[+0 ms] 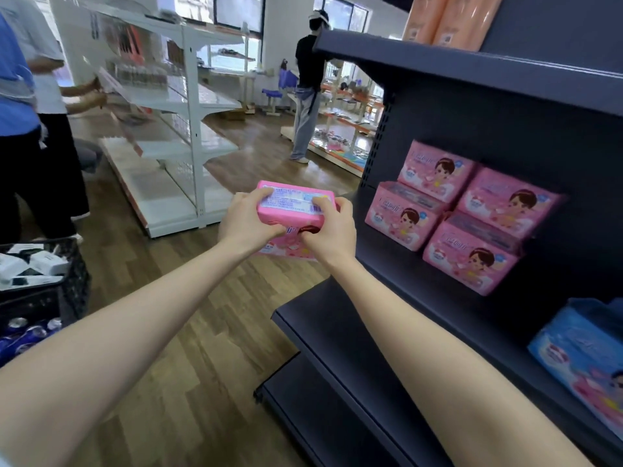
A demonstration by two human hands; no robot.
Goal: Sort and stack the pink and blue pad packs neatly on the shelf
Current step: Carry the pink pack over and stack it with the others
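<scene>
Left of shelf (320,318), pink pack (293,205) gripped betw. both hands (251,222) (332,230).

Nothing fully legible. On held pack (296,205): white label (291,199) with barcode and fine blue print, too small to read. On pink packs (472,257): white brand script beside cartoon face, blurred. On blue pack (573,342): red-and-white logo, unreadable. On orange rolls (451,18): dark code squares, unreadable.

Gripping a pink pad pack (293,205) at its ends with left hand (251,219) and right hand (332,230), label side up, beside the dark shelf (397,278); stacked on it, four pink packs (472,203), blue pack (580,358) lower right
</scene>
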